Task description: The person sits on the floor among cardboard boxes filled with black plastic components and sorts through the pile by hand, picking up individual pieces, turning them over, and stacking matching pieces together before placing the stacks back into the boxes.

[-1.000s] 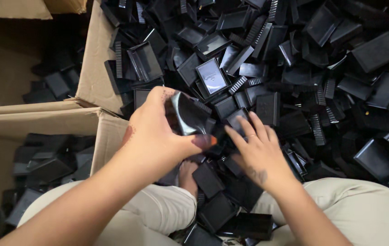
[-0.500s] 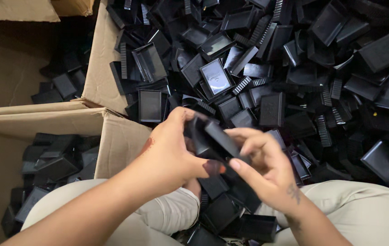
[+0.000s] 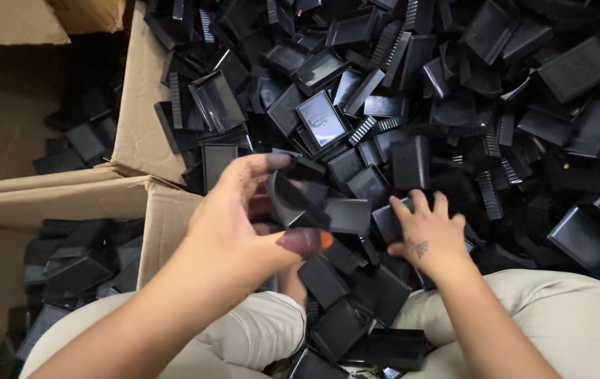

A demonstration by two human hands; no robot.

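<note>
L hand (image 3: 244,214) pinches a black plastic part (image 3: 300,203) betw. thumb and fingers, held just above the lap, w/ the part sticking out to the right of the palm. Fingertips look smudged dark. R hand (image 3: 426,235) is spread flat, palm down, fingers resting on the pile of black parts (image 3: 454,91) just right of the held one; can't tell if it grips anything. Cardboard box (image 3: 138,119) wall stands left of the pile, and a second box (image 3: 166,217) at lower left holds more black parts. Knees in light trousers (image 3: 581,323) sit below.
</note>
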